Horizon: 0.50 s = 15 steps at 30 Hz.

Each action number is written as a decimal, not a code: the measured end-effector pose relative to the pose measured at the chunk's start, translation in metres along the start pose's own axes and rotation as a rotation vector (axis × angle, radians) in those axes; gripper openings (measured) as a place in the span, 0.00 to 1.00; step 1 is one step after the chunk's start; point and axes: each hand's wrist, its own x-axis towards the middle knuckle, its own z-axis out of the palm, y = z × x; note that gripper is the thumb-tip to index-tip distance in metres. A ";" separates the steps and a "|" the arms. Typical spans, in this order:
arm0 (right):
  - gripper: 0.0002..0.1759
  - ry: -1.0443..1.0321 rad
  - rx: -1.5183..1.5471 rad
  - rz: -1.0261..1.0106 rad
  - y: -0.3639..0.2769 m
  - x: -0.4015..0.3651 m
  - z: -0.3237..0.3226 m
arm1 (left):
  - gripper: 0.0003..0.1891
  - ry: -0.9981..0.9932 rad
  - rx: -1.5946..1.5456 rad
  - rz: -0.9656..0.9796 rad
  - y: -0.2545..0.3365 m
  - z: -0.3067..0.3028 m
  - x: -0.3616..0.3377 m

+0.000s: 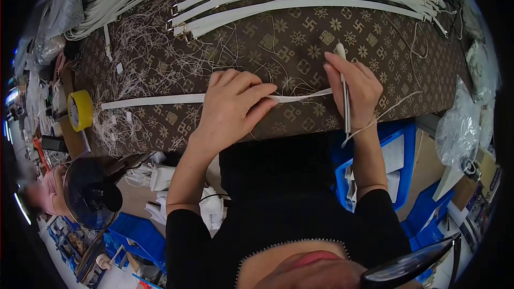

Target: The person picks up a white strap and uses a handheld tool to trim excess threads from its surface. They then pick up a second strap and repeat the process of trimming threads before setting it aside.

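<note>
A narrow white strap (pixel 155 100) lies across the patterned cloth, running from the left under my left hand (pixel 233 101) to my right hand (pixel 356 85). My left thumb and forefinger pinch it, and its stretch between the hands looks slightly twisted. In my right hand is a slim, pen-like metal tool (pixel 347 108) with a pale tip pointing away from me and a thin light cord (pixel 396 103) near its lower end. The right fingers are also right at the strap's end. Loose thread ends (pixel 292 83) lie just beyond the strap.
More white straps with metal buckles (pixel 300 0) are stacked at the back, with another bundle (pixel 115 5) at back left. Thread scraps (pixel 144 59) cover the left side near a yellow tape roll (pixel 80 111). Below stand a fan (pixel 93 195) and blue bins (pixel 409 155). Another person (pixel 51 190) is at far left.
</note>
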 end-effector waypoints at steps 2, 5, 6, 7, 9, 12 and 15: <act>0.13 -0.002 -0.011 0.022 0.000 0.005 0.000 | 0.12 -0.014 0.002 0.013 0.001 -0.001 0.002; 0.13 0.023 0.005 0.015 0.005 0.002 -0.001 | 0.13 -0.019 0.008 0.019 0.000 0.003 0.003; 0.13 0.024 0.005 0.014 0.005 0.002 0.000 | 0.13 -0.018 0.009 0.019 0.000 0.003 0.003; 0.14 0.063 0.006 0.010 0.005 0.002 0.000 | 0.13 -0.017 -0.007 0.020 0.000 0.004 0.004; 0.14 0.104 0.004 0.006 0.006 0.002 -0.001 | 0.12 -0.016 -0.023 0.024 0.001 0.003 0.005; 0.12 0.094 -0.009 -0.006 0.006 0.003 -0.005 | 0.12 -0.043 0.070 0.055 0.007 -0.001 0.003; 0.11 0.049 0.193 0.088 -0.002 -0.003 -0.013 | 0.11 -0.022 0.211 0.048 0.012 -0.002 -0.002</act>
